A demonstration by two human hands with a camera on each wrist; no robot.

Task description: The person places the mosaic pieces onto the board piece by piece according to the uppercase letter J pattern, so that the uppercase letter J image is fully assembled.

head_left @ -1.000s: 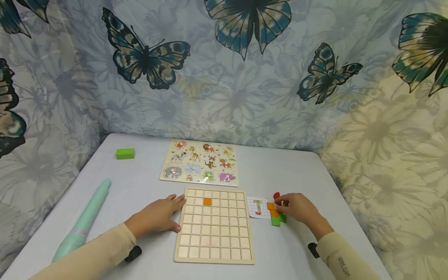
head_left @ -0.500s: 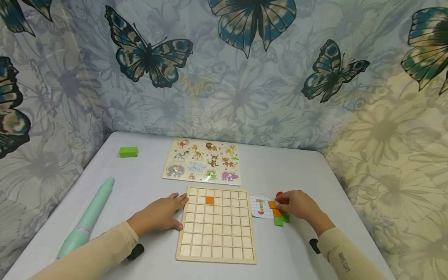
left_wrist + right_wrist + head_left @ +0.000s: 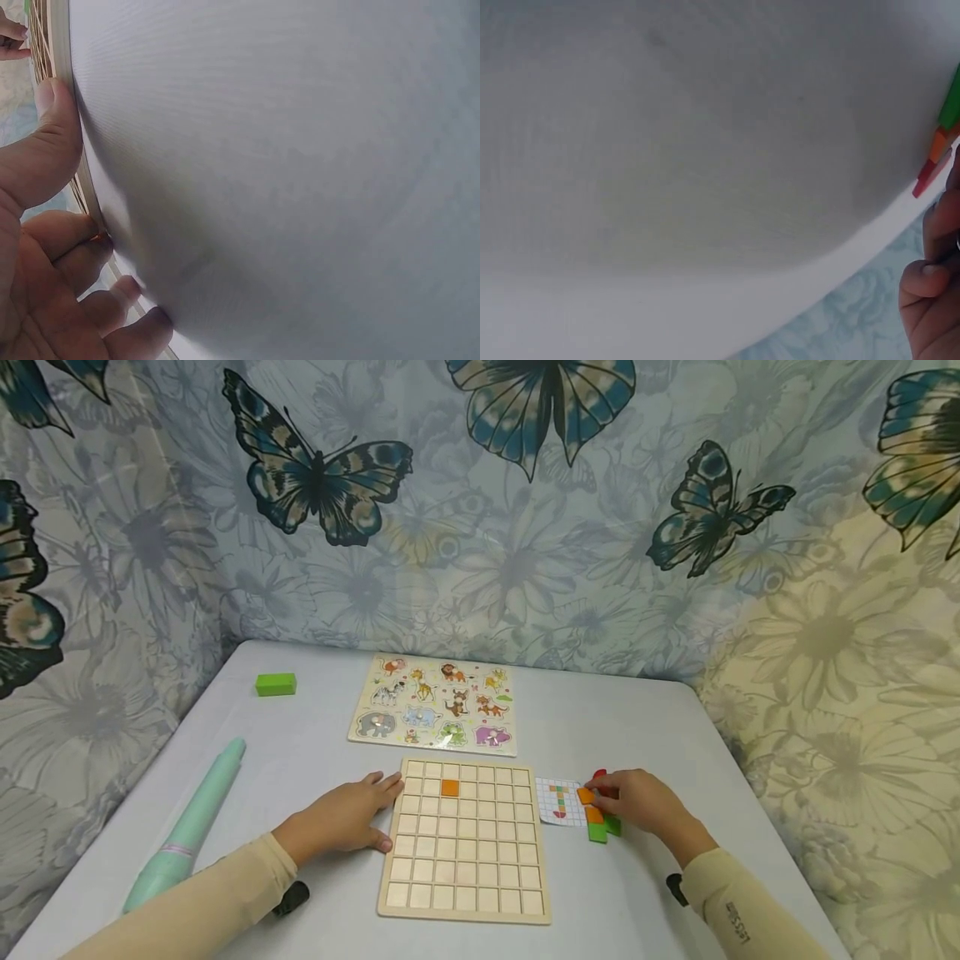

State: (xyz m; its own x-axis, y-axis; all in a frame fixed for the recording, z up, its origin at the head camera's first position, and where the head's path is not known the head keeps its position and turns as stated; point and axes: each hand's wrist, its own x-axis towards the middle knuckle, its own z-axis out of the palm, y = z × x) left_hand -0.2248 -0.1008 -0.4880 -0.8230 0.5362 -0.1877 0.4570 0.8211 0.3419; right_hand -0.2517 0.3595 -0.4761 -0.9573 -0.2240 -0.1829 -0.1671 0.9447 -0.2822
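A wooden grid board (image 3: 465, 856) holds one orange square tile (image 3: 450, 788) near its top. My left hand (image 3: 337, 818) rests at the board's left edge, thumb (image 3: 56, 124) and fingers spread along the rim. To the board's right, my right hand (image 3: 643, 799) pinches a second orange tile (image 3: 585, 796), tilted over the edge of a small pattern card (image 3: 558, 802). Another orange tile (image 3: 594, 815), a green tile (image 3: 597, 833) and a red piece (image 3: 600, 773) lie by its fingers. A further green piece (image 3: 613, 825) is partly hidden beneath the hand.
An animal puzzle board (image 3: 433, 703) lies behind the grid board. At the far left are a green block (image 3: 276, 684) and a long mint-green tapered object (image 3: 187, 827). A butterfly-patterned cloth (image 3: 517, 568) rises behind the white table (image 3: 600, 710).
The right hand's fingertips have closed in on the nearest orange tile, which now tilts slightly. My left hand stays at the board's edge. The head view has shifted a little.
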